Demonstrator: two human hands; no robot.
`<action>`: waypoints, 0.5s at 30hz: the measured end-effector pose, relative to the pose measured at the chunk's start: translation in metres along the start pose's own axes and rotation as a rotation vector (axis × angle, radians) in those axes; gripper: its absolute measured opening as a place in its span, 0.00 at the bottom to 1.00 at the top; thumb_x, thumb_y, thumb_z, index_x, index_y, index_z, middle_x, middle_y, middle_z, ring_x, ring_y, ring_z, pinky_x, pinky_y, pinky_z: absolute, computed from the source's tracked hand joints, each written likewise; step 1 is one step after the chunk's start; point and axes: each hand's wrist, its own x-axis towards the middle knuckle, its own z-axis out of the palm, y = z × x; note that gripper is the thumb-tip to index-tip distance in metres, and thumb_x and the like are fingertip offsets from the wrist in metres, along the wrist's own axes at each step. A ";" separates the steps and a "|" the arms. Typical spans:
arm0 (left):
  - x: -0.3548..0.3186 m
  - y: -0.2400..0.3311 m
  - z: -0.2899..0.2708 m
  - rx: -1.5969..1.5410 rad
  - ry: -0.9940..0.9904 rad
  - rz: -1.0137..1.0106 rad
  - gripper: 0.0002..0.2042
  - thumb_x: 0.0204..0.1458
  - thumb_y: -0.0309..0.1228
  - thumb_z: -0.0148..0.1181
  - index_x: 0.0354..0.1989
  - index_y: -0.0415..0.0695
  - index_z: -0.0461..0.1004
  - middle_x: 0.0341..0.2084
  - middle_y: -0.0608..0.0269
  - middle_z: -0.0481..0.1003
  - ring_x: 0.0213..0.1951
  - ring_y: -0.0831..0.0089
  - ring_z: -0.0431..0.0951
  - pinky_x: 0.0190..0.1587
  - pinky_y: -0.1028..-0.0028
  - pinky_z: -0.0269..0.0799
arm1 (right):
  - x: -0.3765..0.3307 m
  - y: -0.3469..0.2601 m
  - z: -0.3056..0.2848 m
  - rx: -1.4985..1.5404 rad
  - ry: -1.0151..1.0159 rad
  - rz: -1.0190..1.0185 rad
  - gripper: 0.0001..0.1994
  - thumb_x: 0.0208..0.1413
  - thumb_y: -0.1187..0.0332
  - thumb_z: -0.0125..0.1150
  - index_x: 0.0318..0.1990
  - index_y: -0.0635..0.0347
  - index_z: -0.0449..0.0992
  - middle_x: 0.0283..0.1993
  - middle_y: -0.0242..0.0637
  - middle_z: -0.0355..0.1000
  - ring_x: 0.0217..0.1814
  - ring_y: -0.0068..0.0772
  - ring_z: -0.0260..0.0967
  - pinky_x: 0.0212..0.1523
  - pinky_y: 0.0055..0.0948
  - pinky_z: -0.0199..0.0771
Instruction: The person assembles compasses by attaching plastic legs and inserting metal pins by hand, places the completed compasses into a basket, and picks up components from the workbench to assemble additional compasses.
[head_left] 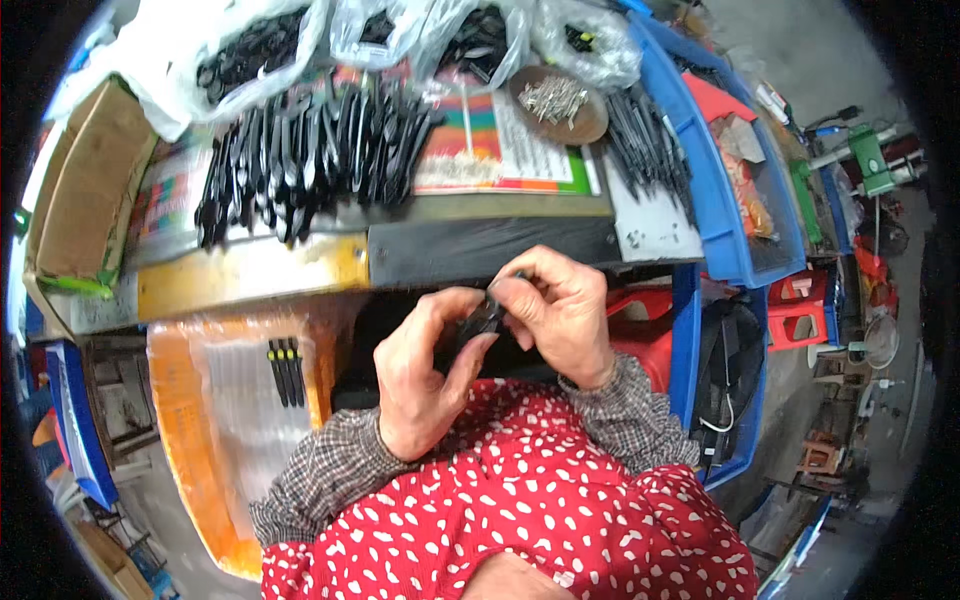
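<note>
Close to my body, just off the table's front edge, both hands work on one small black plastic piece (487, 318). My left hand (418, 375) pinches it between thumb and fingers from the left. From the other side my right hand (562, 315) grips its upper end, fingers bent and closed. Much of the piece is hidden by the fingers, so its full shape cannot be made out. Ahead on the table lies a broad row of long black plastic parts (310, 150). A brown round dish (529, 112) of small metal pins (556, 99) stands to their right.
Thin black strips (645, 140) lie right of the dish, beside a blue tray (715, 215). Clear bags (325, 35) of black parts line the back. At lower left, an orange crate (180, 430) holds several black pieces with yellow bands (286, 375). A cardboard box (95, 190) stands left.
</note>
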 end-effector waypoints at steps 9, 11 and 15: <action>0.013 0.004 0.004 0.036 0.011 0.090 0.12 0.43 0.17 0.62 0.38 0.35 0.72 0.31 0.52 0.77 0.30 0.69 0.79 0.33 0.76 0.72 | 0.014 -0.025 -0.020 -0.162 -0.037 0.000 0.08 0.53 0.70 0.62 0.31 0.67 0.73 0.22 0.27 0.68 0.25 0.10 0.62 0.23 0.16 0.62; 0.018 0.004 0.005 -0.022 -0.001 0.093 0.11 0.44 0.17 0.62 0.38 0.34 0.73 0.32 0.53 0.77 0.30 0.73 0.78 0.34 0.78 0.72 | 0.027 -0.043 -0.037 -0.261 -0.146 -0.070 0.07 0.51 0.72 0.63 0.31 0.67 0.74 0.24 0.32 0.69 0.26 0.14 0.64 0.25 0.19 0.65; 0.024 0.000 0.001 -0.162 -0.070 -0.064 0.10 0.50 0.16 0.57 0.42 0.34 0.72 0.32 0.61 0.76 0.25 0.87 0.68 0.26 0.86 0.67 | 0.069 -0.069 -0.078 -0.602 0.061 -0.290 0.08 0.51 0.70 0.60 0.32 0.68 0.75 0.25 0.41 0.72 0.26 0.26 0.69 0.29 0.26 0.68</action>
